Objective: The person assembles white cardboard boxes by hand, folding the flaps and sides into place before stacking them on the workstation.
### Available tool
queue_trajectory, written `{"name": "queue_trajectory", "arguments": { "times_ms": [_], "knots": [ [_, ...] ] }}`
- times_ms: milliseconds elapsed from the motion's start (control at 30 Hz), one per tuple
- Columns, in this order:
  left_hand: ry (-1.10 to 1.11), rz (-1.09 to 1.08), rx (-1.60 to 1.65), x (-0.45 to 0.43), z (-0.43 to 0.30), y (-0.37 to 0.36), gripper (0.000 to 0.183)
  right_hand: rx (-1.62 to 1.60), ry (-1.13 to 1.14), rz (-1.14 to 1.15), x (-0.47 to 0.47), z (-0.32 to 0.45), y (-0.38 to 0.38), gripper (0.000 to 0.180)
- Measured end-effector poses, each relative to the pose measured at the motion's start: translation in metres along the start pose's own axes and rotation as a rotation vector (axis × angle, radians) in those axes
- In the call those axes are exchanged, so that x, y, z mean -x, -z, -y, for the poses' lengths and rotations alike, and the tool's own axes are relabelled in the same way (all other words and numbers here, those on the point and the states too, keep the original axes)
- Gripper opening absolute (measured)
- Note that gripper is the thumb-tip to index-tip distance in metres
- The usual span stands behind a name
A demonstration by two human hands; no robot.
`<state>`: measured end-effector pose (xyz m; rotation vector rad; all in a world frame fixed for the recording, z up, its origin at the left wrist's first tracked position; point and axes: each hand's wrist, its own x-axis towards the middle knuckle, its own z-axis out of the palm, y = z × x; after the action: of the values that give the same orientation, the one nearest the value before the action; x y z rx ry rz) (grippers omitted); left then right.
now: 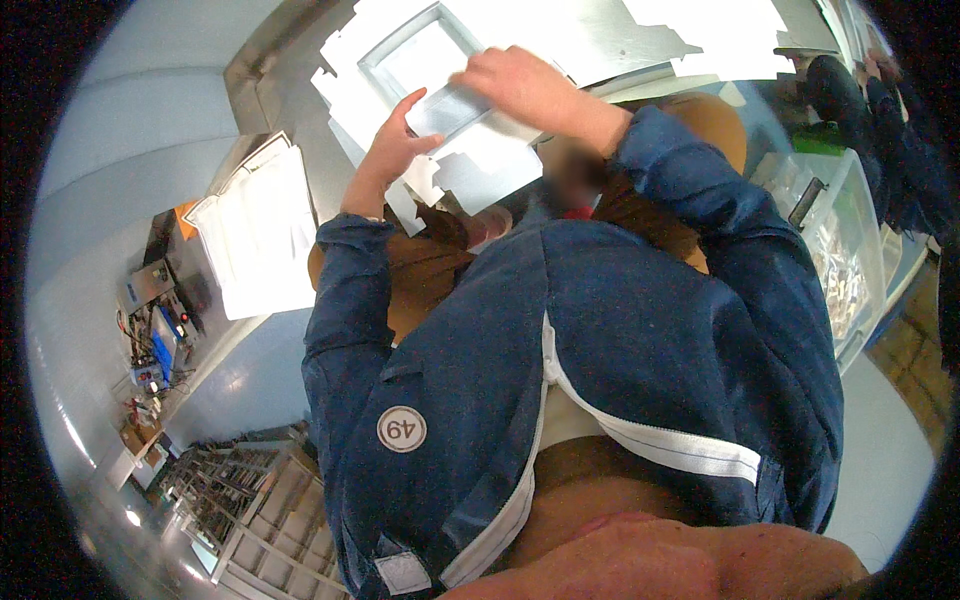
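Observation:
A light grey, open rectangular box or tray lies on a pile of flat white die-cut card blanks at the top of the view. My left hand is at its near left corner, index finger and thumb spread apart along the side; whether they press on it is hard to tell. Across the right side of the box reaches my right hand, blurred, with the fingers bent over the wall. Those fingertips are partly hidden, so any grip there is unclear.
More white card blanks lie at upper right. White papers rest on the left bench, beyond which sit electrical devices and cables. A clear plastic bin of bagged parts stands right, near another person's dark sleeve.

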<state>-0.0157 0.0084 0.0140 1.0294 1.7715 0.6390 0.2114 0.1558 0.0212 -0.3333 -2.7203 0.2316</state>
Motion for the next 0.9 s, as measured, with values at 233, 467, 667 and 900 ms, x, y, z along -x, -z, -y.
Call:
{"name": "queue_trajectory", "arguments": {
  "times_ms": [233,467,667,900],
  "knots": [
    [-0.119,-0.068,-0.021,0.004,-0.004,-0.004,0.090,0.027,0.160,0.044,0.007,0.008,-0.029,0.025],
    [-0.537,-0.299,-0.994,0.024,-0.023,-0.047,0.038,0.054,0.160,0.090,0.003,0.010,-0.032,0.015],
    [-0.490,-0.230,-0.952,0.003,-0.010,-0.052,0.020,-0.082,0.098,0.225,-0.010,0.003,-0.042,0.011],
    [-0.561,-0.337,-1.091,0.021,-0.006,-0.043,0.025,0.095,0.190,0.108,-0.003,0.006,-0.035,0.009]
  ]
}}
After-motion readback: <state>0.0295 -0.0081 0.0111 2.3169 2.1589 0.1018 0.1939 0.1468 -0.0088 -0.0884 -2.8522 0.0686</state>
